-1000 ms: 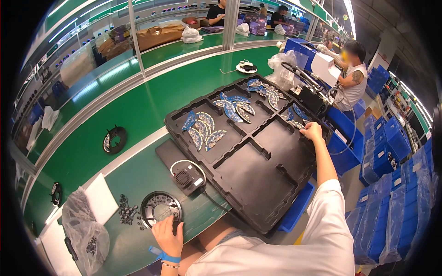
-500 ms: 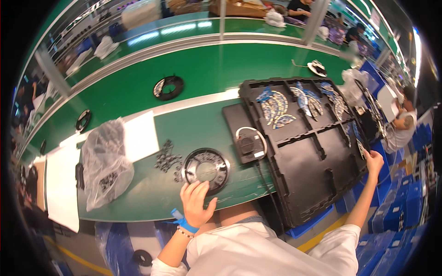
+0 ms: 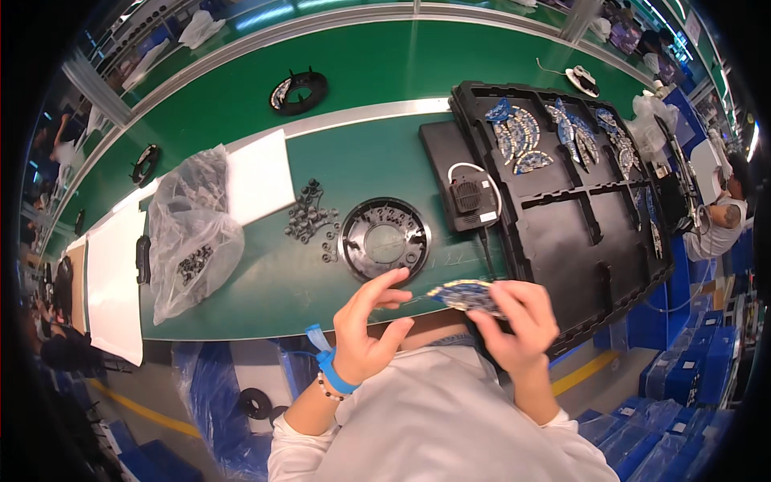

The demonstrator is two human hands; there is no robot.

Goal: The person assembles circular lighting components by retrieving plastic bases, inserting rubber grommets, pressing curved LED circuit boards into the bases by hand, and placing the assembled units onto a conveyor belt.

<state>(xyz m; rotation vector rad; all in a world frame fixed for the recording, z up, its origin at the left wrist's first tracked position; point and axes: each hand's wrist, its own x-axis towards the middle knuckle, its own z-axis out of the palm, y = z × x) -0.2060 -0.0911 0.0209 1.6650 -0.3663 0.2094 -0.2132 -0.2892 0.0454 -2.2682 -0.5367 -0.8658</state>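
Note:
Between thumb and fingers, my right hand (image 3: pixel 518 321) grips a curved circuit board (image 3: pixel 464 296) with blue edges and rows of small parts. It is held over the bench's front edge. Facing it, my left hand (image 3: pixel 368 325) has its fingers and thumb apart with nothing in them; a blue wrist strap and a beaded bracelet circle that wrist. Just beyond the left fingertips lies a round black ring-shaped housing (image 3: pixel 384 241) with a shiny inner face and small black parts in it. More curved boards (image 3: pixel 522 132) rest in the compartments of a black tray (image 3: pixel 562 233) on the right.
Loose small black parts (image 3: pixel 309 213) lie left of the housing. A clear plastic bag (image 3: pixel 193 233) and white sheets (image 3: pixel 261 177) are farther left. A black device with a handle (image 3: pixel 472 197) stands by the tray. Another black ring (image 3: pixel 299 92) sits on the green belt (image 3: pixel 361 72).
My right hand has come from the tray's right side to the middle, bringing a curved circuit board. My left hand has turned toward it, and the view has shifted.

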